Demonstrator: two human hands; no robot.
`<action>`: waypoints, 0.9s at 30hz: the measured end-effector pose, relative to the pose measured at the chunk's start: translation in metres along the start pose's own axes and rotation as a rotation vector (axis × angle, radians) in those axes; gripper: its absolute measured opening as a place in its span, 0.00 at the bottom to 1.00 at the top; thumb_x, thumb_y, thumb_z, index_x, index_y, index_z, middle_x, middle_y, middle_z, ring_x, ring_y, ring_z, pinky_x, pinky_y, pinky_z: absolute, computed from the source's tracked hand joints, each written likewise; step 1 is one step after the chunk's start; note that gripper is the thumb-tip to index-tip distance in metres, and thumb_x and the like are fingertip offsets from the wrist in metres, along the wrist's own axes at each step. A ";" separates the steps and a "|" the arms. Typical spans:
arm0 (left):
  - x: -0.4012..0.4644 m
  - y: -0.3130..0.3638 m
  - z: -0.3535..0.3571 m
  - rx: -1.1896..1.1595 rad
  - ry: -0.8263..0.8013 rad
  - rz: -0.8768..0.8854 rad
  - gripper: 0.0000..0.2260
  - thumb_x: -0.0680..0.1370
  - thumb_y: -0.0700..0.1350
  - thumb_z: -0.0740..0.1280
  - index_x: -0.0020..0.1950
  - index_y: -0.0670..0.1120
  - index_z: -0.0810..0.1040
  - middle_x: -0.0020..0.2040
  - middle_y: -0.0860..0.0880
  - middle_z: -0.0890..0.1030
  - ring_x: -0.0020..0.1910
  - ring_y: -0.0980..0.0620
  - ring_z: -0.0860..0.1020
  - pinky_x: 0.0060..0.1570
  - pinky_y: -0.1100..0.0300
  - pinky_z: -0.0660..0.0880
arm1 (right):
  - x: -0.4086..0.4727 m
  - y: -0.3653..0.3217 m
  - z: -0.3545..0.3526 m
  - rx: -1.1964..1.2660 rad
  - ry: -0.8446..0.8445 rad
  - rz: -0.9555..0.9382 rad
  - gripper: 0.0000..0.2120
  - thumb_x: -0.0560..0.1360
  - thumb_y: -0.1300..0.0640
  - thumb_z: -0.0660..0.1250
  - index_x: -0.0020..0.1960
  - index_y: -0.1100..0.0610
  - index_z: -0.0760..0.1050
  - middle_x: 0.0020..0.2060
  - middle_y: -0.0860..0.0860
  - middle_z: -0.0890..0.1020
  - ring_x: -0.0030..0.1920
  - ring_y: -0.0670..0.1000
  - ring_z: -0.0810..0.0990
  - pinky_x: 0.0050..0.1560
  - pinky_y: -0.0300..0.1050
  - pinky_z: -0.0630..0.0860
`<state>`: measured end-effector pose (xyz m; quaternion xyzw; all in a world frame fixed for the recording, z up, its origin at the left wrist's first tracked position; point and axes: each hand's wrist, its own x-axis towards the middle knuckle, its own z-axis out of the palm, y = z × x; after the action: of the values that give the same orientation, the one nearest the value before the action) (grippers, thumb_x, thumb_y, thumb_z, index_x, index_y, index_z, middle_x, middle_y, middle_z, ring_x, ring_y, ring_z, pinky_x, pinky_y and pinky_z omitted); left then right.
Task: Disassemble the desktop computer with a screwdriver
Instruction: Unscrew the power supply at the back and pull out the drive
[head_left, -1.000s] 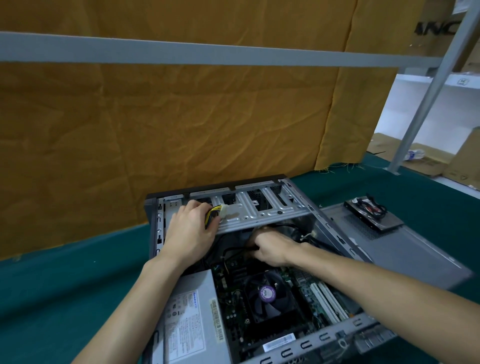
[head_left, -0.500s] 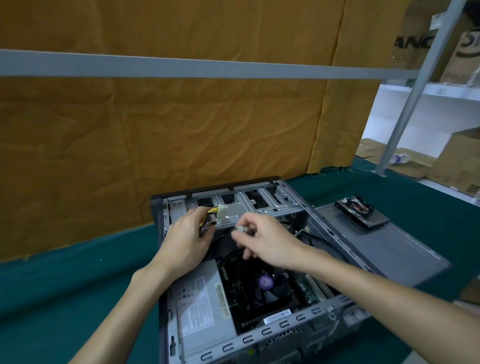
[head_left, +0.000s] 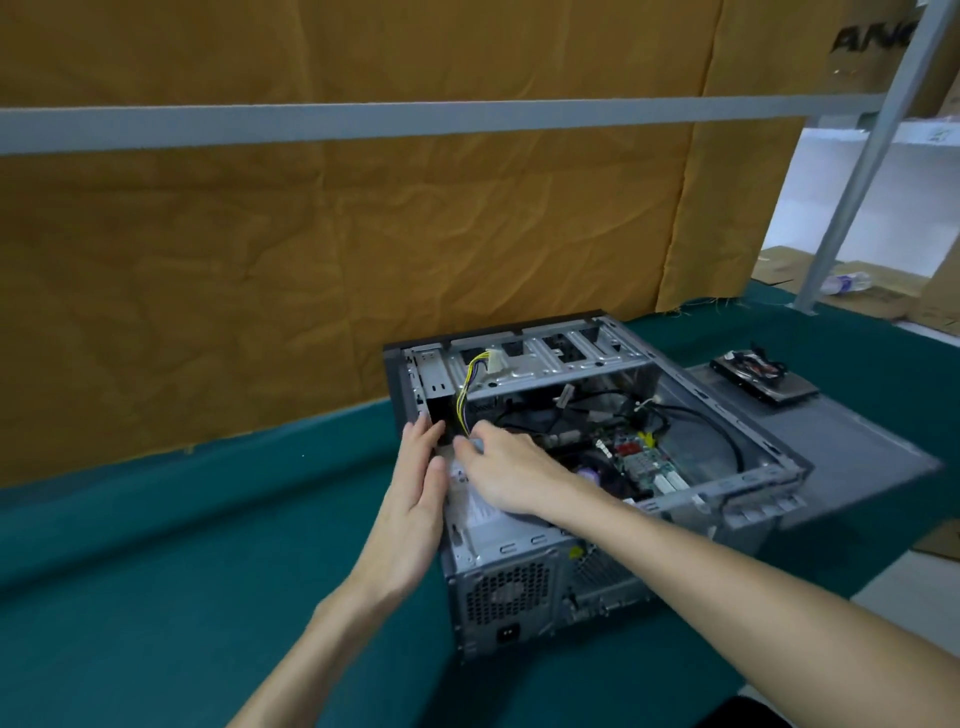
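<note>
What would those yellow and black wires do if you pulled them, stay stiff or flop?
The yellow and black wires would probably flop: they already droop in a curve. Their white plug resting on the metal drive cage would likely slide off with them.

place: workshop or storeroom bench | surface: tabletop covered in dark green felt (head_left: 156, 571) | backdrop: creased mustard-brown cloth sheet (head_left: 337, 234) behind grey metal rack frame (head_left: 415, 117) | side: brown cardboard cartons (head_left: 872, 36) on white shelving (head_left: 883, 171) | work: opened grey steel desktop computer case (head_left: 597, 519)
</note>
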<state>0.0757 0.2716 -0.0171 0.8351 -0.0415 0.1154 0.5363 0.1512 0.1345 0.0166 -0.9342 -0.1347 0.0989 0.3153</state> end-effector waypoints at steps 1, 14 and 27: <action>-0.003 0.001 0.002 -0.052 0.009 -0.042 0.22 0.87 0.52 0.52 0.81 0.56 0.57 0.81 0.64 0.50 0.77 0.71 0.46 0.78 0.62 0.46 | -0.002 -0.003 0.002 -0.004 0.036 0.018 0.19 0.81 0.35 0.50 0.46 0.48 0.67 0.49 0.54 0.78 0.48 0.58 0.77 0.39 0.50 0.69; -0.047 -0.002 0.010 0.026 -0.046 0.276 0.26 0.80 0.69 0.52 0.77 0.65 0.61 0.81 0.66 0.42 0.80 0.64 0.40 0.75 0.51 0.51 | -0.010 -0.007 0.000 0.007 0.192 -0.015 0.25 0.83 0.41 0.58 0.34 0.56 0.69 0.32 0.53 0.77 0.31 0.55 0.72 0.34 0.49 0.68; -0.040 -0.026 0.003 0.278 -0.037 0.471 0.30 0.74 0.64 0.71 0.69 0.49 0.67 0.79 0.53 0.59 0.82 0.48 0.44 0.78 0.40 0.55 | -0.004 -0.007 0.003 -0.039 0.245 -0.029 0.27 0.82 0.43 0.58 0.34 0.61 0.76 0.33 0.57 0.81 0.31 0.58 0.75 0.33 0.49 0.71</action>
<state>0.0421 0.2774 -0.0515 0.8701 -0.2280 0.2261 0.3740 0.1453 0.1403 0.0188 -0.9432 -0.1104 -0.0230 0.3124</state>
